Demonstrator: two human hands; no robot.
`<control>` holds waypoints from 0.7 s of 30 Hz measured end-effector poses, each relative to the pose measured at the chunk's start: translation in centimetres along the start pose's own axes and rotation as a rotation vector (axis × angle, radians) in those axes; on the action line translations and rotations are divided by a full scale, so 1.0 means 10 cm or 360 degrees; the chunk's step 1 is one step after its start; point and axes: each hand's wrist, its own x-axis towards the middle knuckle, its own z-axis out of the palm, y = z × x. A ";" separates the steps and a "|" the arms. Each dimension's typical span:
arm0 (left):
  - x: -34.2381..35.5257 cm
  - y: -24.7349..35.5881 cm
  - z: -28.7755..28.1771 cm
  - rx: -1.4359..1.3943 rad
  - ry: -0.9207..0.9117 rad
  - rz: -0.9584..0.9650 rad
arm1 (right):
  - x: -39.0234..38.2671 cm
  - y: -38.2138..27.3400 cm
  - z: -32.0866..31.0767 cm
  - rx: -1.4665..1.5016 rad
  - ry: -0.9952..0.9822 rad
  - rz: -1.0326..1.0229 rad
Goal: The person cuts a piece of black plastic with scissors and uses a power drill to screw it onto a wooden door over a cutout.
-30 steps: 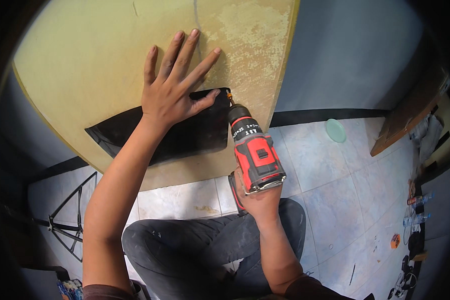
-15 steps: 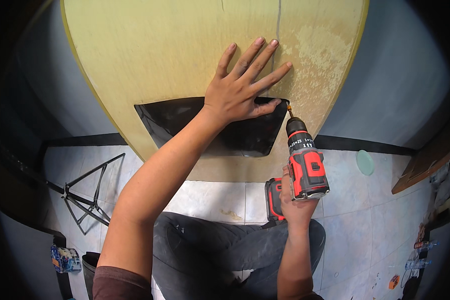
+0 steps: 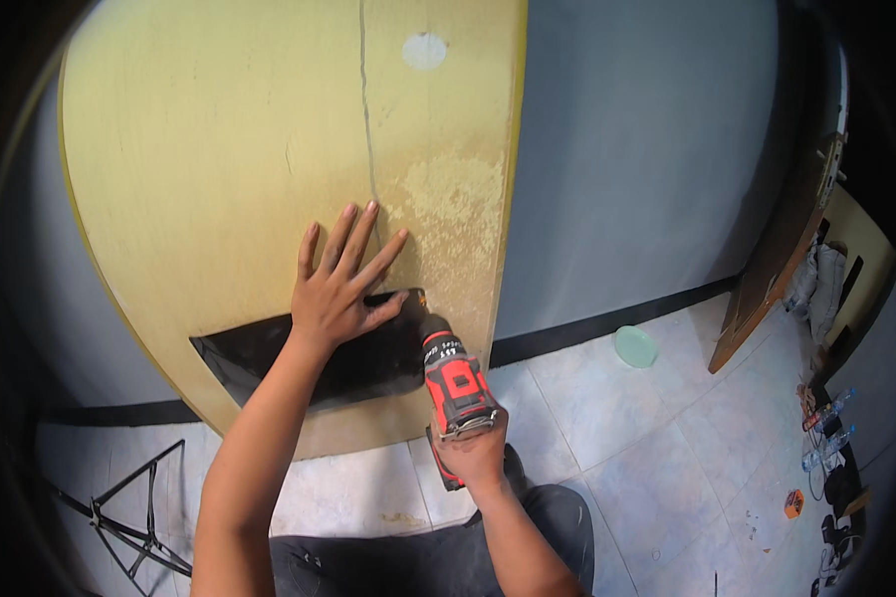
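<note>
A yellowish door panel (image 3: 209,149) with a worn, flaking patch stands in front of me. Against its lower part lies a black sheet (image 3: 254,363). My left hand (image 3: 338,297) is spread flat over the panel and the sheet's upper edge, its thumb near the sheet's upper right corner. Wrapped round the handle of a red and black cordless drill (image 3: 458,383) is my right hand (image 3: 476,456). The drill points up and away, its bit at that same corner of the sheet. Whether the bit has entered the panel I cannot tell.
A black metal frame (image 3: 134,527) lies on the tiled floor (image 3: 607,438) at the left. To the right are a pale green round lid or dish (image 3: 635,346) and a leaning brown wooden board (image 3: 767,289). Plastic bottles (image 3: 828,448) and an orange item (image 3: 794,503) lie farther right.
The view has swung to the right, so panel, hands and drill appear farther left and lower. My left hand still presses the sheet, and the drill stays at its corner.
</note>
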 end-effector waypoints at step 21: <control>-0.03 0.03 -0.02 0.0130 0.0026 0.0046 | -0.01 0.21 0.11 -0.0028 0.0153 -0.0093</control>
